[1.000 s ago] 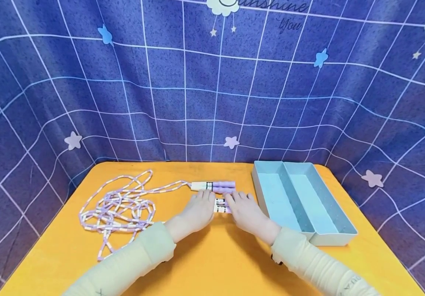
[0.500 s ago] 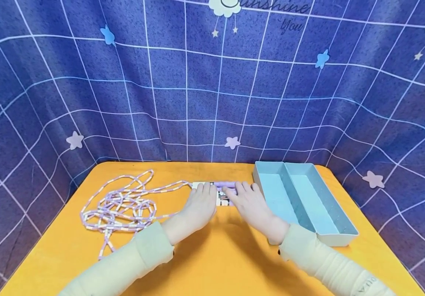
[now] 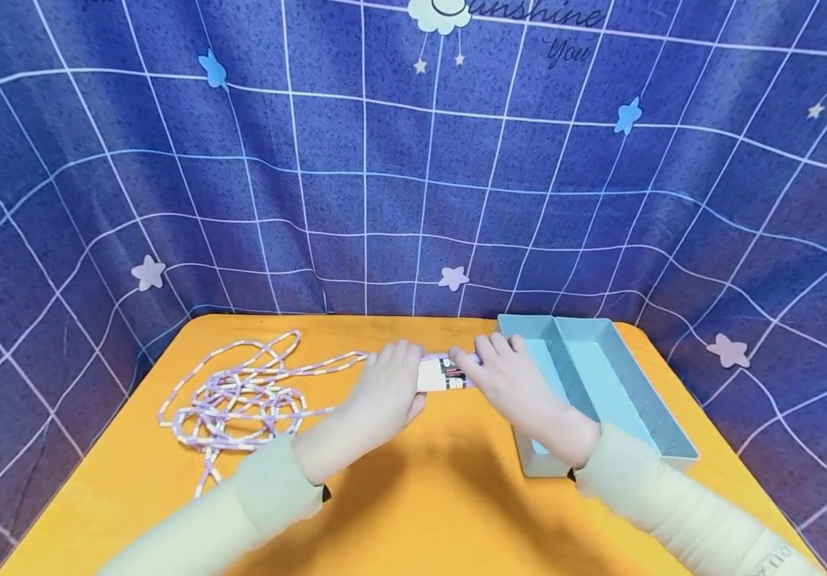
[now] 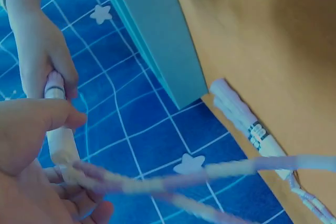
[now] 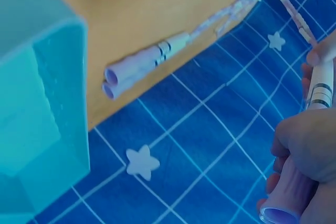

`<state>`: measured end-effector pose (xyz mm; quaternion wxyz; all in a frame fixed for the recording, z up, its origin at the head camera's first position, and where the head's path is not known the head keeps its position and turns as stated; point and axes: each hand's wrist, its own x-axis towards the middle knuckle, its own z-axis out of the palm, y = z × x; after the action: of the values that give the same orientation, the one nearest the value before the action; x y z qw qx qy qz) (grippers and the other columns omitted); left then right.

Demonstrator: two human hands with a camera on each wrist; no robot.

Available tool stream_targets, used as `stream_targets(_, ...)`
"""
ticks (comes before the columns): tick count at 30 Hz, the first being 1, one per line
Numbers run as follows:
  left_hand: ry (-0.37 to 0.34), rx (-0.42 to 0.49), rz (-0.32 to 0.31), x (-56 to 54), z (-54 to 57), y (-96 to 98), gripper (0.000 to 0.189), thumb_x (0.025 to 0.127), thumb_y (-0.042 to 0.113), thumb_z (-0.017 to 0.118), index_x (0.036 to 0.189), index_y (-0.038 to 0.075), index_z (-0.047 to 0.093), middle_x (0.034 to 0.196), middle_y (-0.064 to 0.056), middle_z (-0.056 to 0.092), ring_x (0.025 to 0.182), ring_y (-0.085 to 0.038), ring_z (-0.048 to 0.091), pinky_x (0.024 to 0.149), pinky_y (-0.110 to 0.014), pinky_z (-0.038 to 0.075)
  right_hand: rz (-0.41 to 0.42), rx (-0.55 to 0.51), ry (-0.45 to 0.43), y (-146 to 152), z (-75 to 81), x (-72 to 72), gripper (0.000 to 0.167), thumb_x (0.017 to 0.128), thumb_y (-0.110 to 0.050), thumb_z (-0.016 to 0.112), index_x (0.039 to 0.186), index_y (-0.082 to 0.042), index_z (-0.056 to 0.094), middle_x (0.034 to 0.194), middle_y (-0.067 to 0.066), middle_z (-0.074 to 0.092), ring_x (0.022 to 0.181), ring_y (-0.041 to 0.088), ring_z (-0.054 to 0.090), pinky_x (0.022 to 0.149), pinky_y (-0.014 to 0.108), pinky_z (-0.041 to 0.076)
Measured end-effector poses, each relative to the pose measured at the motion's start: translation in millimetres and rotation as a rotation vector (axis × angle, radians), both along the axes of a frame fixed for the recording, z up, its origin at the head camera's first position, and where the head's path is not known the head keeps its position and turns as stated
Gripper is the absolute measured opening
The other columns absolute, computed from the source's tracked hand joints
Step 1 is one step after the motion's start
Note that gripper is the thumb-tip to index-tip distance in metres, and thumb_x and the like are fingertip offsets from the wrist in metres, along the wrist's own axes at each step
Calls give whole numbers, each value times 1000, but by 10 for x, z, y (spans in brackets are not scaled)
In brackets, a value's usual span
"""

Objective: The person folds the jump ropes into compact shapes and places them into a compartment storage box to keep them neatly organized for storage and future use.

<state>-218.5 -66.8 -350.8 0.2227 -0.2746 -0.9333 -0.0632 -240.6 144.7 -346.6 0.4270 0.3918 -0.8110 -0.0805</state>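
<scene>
Both hands hold one pair of jump rope handles (image 3: 433, 376), white at the cord end and lilac at the other, raised above the table. My left hand (image 3: 385, 388) grips the white end, thumb on top and fingers beneath in the left wrist view. Around the lilac end curls my right hand (image 5: 310, 145), with the open handle mouth (image 5: 281, 214) poking out past it. Beaded lilac-and-white cord (image 4: 231, 170) trails from the held handles. A second pair of handles (image 5: 142, 61) lies on the table behind, mostly hidden by the hands in the head view.
The beaded cord lies in a tangled heap (image 3: 269, 416) on the left of the yellow table (image 3: 413, 512). Two pale blue trays (image 3: 539, 462) stand side by side on the right, the right forearm crossing over them. A blue gridded curtain (image 3: 399, 200) hangs close behind and at both sides.
The held handles have risen off the table and shifted slightly right, covering the rear pair in the head view. Both hands moved up with them; some cord was drawn along.
</scene>
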Motion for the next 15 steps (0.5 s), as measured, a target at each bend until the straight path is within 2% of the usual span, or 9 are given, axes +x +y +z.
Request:
stream_targets(4,-7,82,7,19,21,-91,55,77,28,74,118,2,47,100,-9,53,93,-26,50,73,-36,37,-31,25,2,89,119,18,24,90,-8,41,108,-15,54,76,8,44,67,25,40,59,34,30)
stream_targets(9,-57,148,32,46,-62,-221,56,79,28,72,121,2,46,110,-11,54,105,-28,50,86,-42,40,-85,41,-39,192,268,28,26,94,-6,33,111,-9,53,81,10,46,70,27,43,61,37,34)
stream_targets(12,-67,161,35,51,-155,-289,50,79,25,72,115,2,48,104,-10,55,100,-28,51,83,-41,41,-108,27,0,235,357,18,27,96,-6,30,110,-5,53,81,10,48,71,27,45,61,37,35)
stream_targets(15,-66,165,43,34,-261,-335,43,78,23,73,107,3,48,92,-5,53,90,-25,52,74,-37,41,-128,-6,60,270,446,4,27,97,-8,29,107,-2,54,79,9,48,69,26,45,60,36,35)
